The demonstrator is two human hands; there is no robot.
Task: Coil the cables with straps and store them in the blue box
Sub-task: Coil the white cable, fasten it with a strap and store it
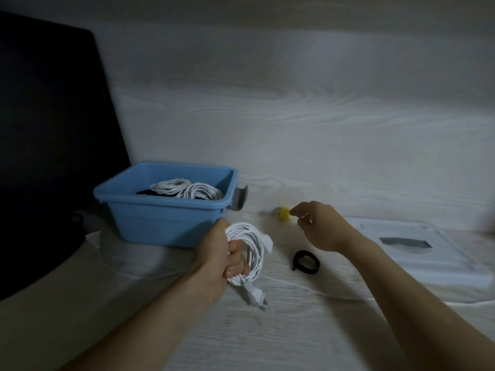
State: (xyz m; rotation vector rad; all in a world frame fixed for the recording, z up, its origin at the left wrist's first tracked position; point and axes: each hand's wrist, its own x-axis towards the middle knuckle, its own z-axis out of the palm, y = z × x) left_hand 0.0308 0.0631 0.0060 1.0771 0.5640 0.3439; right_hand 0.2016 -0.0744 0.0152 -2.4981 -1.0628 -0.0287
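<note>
Head view: the left hand [217,257] grips a coiled white cable [250,253] just in front of the blue box [166,218], which holds two more coils near the table's back-left. The right hand [318,226], fingers loosely curled and holding nothing, hovers by a yellow strap roll [283,212]; a black strap [305,261] lies mid-table.

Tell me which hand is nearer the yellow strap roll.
Right. The right hand reaches toward the yellow strap roll, fingertips just beside it. The left hand is farther away, near the blue box, gripping the coiled white cable.
</note>
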